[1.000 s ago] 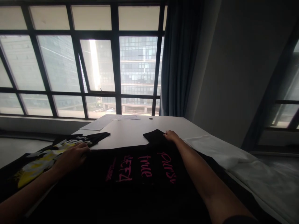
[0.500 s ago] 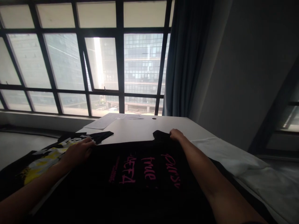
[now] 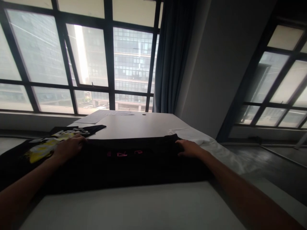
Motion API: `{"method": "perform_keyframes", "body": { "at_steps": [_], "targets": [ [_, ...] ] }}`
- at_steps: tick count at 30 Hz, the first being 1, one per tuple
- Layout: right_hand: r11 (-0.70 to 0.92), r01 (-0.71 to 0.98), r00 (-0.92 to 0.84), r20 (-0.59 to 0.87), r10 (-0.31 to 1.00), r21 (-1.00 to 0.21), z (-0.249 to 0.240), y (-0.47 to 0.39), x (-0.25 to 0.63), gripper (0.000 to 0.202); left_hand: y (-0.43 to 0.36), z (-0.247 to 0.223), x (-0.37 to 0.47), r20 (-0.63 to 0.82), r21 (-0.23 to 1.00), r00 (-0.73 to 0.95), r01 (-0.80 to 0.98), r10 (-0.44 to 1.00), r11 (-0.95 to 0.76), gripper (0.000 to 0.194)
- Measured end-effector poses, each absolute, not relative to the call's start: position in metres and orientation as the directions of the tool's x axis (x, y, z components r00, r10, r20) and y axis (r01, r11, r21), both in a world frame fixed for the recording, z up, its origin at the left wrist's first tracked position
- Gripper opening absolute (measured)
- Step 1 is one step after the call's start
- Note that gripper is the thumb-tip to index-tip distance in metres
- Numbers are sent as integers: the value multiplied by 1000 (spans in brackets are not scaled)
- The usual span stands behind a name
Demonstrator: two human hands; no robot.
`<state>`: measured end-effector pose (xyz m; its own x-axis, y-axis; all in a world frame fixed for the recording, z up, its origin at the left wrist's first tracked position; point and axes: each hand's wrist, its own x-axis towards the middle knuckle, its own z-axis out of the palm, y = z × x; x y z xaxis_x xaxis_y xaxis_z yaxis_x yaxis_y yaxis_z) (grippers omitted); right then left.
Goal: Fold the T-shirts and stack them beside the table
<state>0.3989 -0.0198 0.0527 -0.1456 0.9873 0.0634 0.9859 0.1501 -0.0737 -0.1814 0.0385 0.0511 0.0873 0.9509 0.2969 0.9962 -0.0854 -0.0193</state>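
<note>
A black T-shirt point(image 3: 124, 169) with pink lettering lies across the white table in front of me, doubled over so only scraps of the print show. My left hand point(image 3: 70, 147) grips its far left part, fingers curled on the dark cloth. At the far right corner, my right hand point(image 3: 190, 148) holds the fabric between thumb and fingers. Beside my left hand is another black T-shirt point(image 3: 43, 148) with a yellow and white print, partly hidden by my arm.
White cloth point(image 3: 203, 137) lies along the table's right side. Papers point(image 3: 90, 118) rest at the far left corner of the white table point(image 3: 134, 207). Beyond stand a window point(image 3: 87, 54) with one pane tilted out and a dark blue curtain point(image 3: 170, 57).
The near part of the black T-shirt has gone away from me and folded over, covering most of the lettering and baring the near tabletop. My view has turned right.
</note>
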Motion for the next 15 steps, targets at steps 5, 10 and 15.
{"method": "perform_keyframes", "body": {
  "at_steps": [5, 10, 15],
  "targets": [
    [262, 965, -250, 300, 921, 1, 37, -29, 389, 88, 26, 41, -177, 250, 18, 84, 996, 965, -91, 39],
    [403, 915, -381, 341, 859, 7, 28, -23, 388, 44, 30, 36, -187, 250, 66, 22, 997, 968, -40, 36],
    [315, 928, -252, 287, 924, -200, 10, -15, 396, 61, 33, 29, -195, 283, 47, 23, 998, 959, -38, 35]
  ]
}}
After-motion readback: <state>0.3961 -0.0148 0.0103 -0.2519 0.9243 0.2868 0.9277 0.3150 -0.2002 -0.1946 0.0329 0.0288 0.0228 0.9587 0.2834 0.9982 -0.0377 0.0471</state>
